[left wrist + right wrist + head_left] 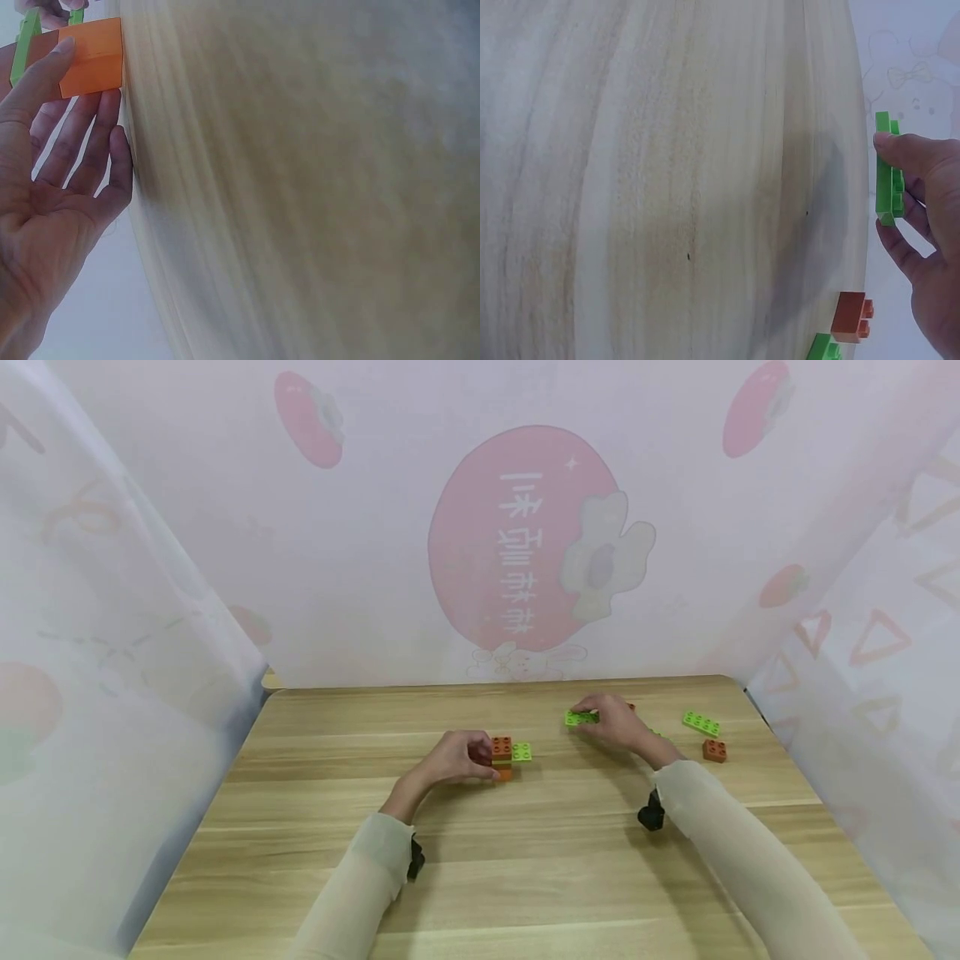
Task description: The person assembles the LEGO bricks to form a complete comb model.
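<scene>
In the head view my left hand [454, 757] grips a small stack of building bricks [502, 747] by its left side. The stack has a brown brick on top, an orange one [94, 58] at the bottom and a thin green plate [522, 752] jutting out to the right between them. In the left wrist view the thumb lies on the brown and orange bricks, with fingers on the other side. Farther right, my right hand [617, 722] pinches a flat green studded brick [889, 169] between thumb and fingers, above the table in the right wrist view.
On the wooden table [480, 877], a long green brick [701, 723] and a brown brick [715, 751] lie at the right. Another brown brick [849, 317] and a green piece [822, 347] sit near the right hand, partly hidden in the head view. Printed curtains [375, 568] surround the table's back and sides.
</scene>
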`<state>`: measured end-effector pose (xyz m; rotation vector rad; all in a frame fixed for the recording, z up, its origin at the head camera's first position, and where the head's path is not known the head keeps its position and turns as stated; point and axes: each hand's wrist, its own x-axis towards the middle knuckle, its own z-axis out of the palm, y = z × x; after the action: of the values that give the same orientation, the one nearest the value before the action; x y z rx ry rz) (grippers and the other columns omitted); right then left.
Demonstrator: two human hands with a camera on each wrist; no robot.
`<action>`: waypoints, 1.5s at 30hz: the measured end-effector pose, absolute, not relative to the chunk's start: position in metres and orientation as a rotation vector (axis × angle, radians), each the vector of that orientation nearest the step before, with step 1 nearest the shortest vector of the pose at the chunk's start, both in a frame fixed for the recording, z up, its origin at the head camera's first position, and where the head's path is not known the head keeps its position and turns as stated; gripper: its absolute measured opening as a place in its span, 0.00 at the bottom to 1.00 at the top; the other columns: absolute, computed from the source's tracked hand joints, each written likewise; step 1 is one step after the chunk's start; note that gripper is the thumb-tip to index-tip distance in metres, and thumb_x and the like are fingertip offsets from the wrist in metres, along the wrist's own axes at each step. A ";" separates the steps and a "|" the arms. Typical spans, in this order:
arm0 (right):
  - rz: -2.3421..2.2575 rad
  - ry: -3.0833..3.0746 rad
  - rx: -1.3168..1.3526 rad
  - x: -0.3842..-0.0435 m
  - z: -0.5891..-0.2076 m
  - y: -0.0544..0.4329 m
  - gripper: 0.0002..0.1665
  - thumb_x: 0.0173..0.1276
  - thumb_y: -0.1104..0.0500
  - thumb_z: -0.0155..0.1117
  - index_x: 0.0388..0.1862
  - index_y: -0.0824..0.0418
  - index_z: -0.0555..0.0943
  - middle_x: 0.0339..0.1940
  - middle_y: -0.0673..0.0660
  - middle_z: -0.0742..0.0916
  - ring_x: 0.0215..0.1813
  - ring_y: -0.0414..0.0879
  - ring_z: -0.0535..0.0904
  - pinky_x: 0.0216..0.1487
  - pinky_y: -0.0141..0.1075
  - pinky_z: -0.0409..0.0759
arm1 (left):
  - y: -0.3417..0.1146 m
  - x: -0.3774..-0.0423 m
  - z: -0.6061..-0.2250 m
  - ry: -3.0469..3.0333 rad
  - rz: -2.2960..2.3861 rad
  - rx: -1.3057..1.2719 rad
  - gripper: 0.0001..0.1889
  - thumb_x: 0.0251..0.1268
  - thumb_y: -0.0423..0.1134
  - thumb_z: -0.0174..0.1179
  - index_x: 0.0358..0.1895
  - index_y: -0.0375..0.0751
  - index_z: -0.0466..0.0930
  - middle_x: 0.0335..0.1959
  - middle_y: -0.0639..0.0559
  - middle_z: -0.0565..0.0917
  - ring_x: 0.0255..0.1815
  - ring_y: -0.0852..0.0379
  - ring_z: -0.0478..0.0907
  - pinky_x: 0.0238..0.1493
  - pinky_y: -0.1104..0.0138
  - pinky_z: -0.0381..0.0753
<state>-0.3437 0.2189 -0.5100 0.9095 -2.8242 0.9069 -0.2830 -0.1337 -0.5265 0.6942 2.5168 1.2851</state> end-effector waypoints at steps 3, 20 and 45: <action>0.895 -2.803 0.943 -0.340 -0.506 0.217 0.20 0.64 0.67 0.79 0.55 0.69 0.88 0.53 0.65 0.90 0.58 0.62 0.86 0.57 0.56 0.85 | -0.134 -0.283 -0.527 2.523 1.277 0.698 0.15 0.56 0.37 0.82 0.41 0.43 0.84 0.39 0.53 0.89 0.41 0.61 0.86 0.47 0.66 0.86; 0.787 -2.701 1.107 -0.322 -0.488 0.200 0.20 0.64 0.64 0.80 0.55 0.65 0.89 0.52 0.62 0.91 0.55 0.59 0.87 0.54 0.54 0.86 | -0.134 -0.284 -0.528 2.505 1.305 0.720 0.15 0.57 0.36 0.81 0.42 0.41 0.84 0.41 0.51 0.89 0.43 0.59 0.87 0.48 0.64 0.88; 0.833 -2.634 1.278 -0.298 -0.463 0.160 0.21 0.67 0.62 0.79 0.58 0.62 0.88 0.53 0.57 0.89 0.52 0.50 0.86 0.51 0.46 0.86 | -0.133 -0.283 -0.526 2.518 1.292 0.732 0.14 0.57 0.38 0.82 0.39 0.44 0.84 0.36 0.55 0.89 0.38 0.61 0.85 0.44 0.66 0.86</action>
<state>-0.2982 0.1596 -0.4635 1.2779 -2.6344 0.8330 -0.2828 -0.1332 -0.5263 0.7320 2.5180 1.2918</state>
